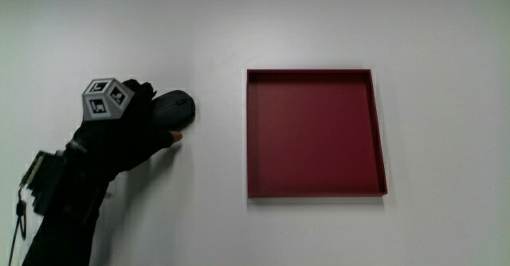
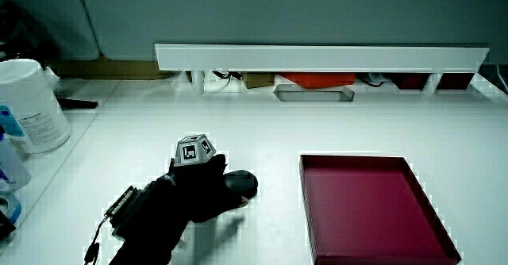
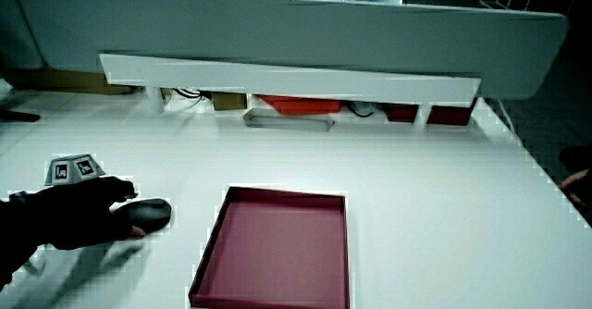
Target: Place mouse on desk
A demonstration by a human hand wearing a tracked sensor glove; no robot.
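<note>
On the white bench (image 1: 319, 19), well apart from its edges and beside the red tray (image 1: 315, 189), the gloved hands (image 1: 131, 127) grip the black mouse (image 1: 177, 109), which rests on the bench.

Bare table (image 1: 215, 218) between the mouse (image 1: 177, 111) and the red tray (image 1: 315, 132), open for passing. Tray walls low, a shallow obstacle beside that gap. Farther from the person, a white container (image 2: 28, 106) at the table's edge and a low shelf (image 2: 317, 57) along the partition (image 3: 277, 22).
</note>
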